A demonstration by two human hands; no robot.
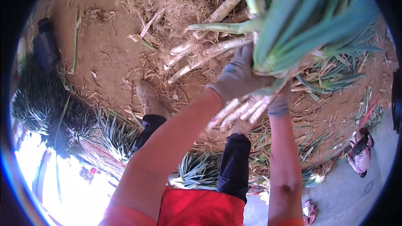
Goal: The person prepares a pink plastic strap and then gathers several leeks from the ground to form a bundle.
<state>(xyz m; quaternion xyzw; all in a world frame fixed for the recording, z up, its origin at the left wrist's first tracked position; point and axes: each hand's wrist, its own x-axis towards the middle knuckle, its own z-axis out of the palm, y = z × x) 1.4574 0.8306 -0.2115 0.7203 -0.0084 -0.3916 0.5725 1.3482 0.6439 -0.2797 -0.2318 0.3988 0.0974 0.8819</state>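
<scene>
Both my hands wear grey gloves and grip a bundle of long green onions [274,56] in front of me. My left hand [236,75] is closed against the bundle's near left side, with its fingers partly hidden by the leaves. My right hand [279,102] wraps the bundle from the right, its fingers mostly hidden behind the stalks. The green leaves fan out to the upper right, blurred by motion. Pale stalk ends [240,113] poke out below my hands. Just beyond my left hand, loose onion stalks [209,54] lie on the soil.
A heap of thick onion stalks with roots [197,0] lies at the far side. More leafy onions [335,73] rest at right, and a dark green pile [46,104] stands at left. My shoe [148,96] is on the brown ground. A person [360,152] is at far right.
</scene>
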